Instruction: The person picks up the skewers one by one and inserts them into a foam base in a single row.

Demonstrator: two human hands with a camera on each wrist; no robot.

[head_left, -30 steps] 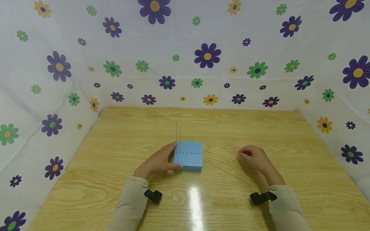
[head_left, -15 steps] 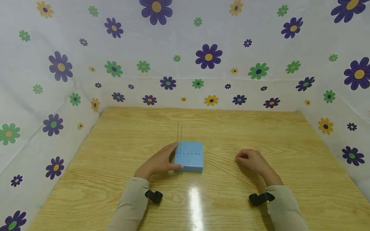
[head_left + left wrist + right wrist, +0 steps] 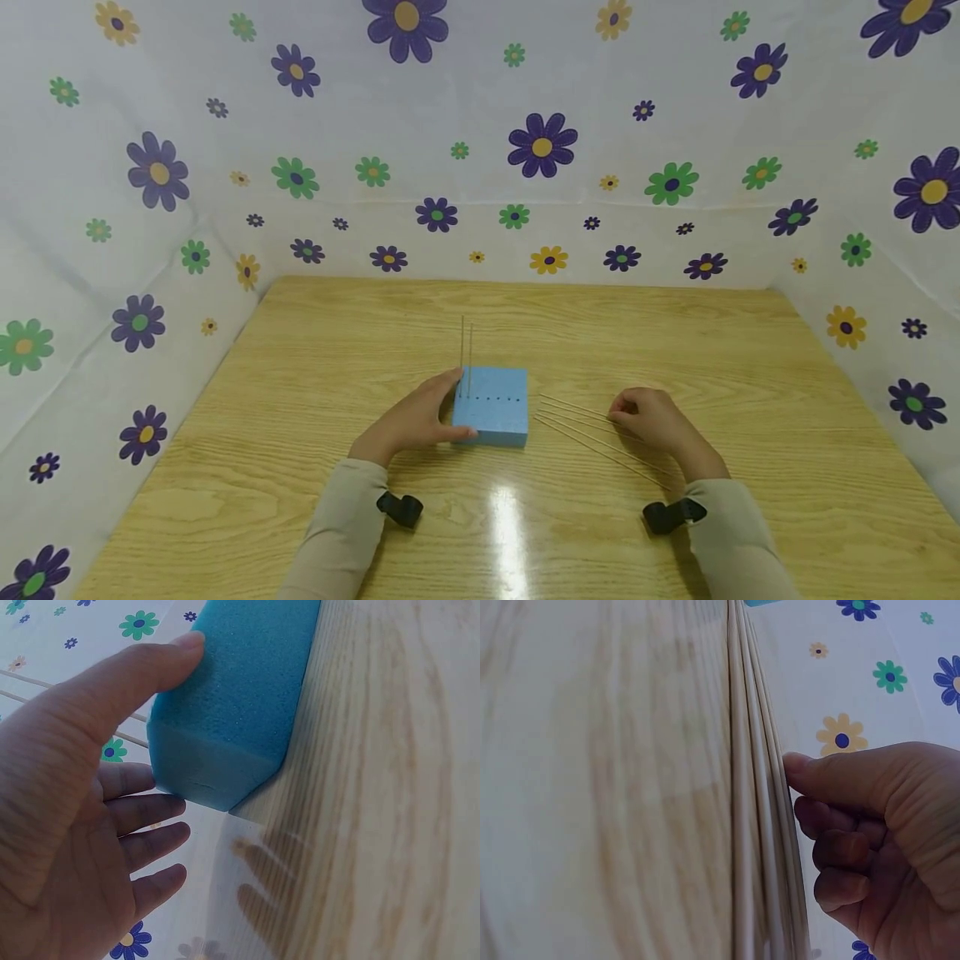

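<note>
Nearest, at the bottom of the head view, two sleeves with black straps [image 3: 401,510] come in from lower left and lower right. Left of centre, the left hand [image 3: 408,421] straddles the near-left side of a blue block [image 3: 491,414]: the thumb presses on the front face and the forefinger reaches the back-left corner, with a wide gap between. The left-wrist view shows the other fingers lightly bent, off the block. The grip seems meant to keep the block from sliding — light, and low enough to leave the top free.

Right of centre, the right hand [image 3: 660,421] has its fingers curled in, thumb and forefinger tips almost together at the far edge of some loose sticks [image 3: 742,862]. Whether it has hold of one, I cannot tell. The sticks lie fanned, tips by the block's right side, probably so they are within easy reach.

The block lies flat just left of the frame's centre, a row of holes [image 3: 498,399] across its top. Two upright sticks [image 3: 470,358] stand at the row's left end — presumably the holes hold them. Beyond is bare table [image 3: 337,333], then a flowered cloth [image 3: 480,83] filling the upper frame.
</note>
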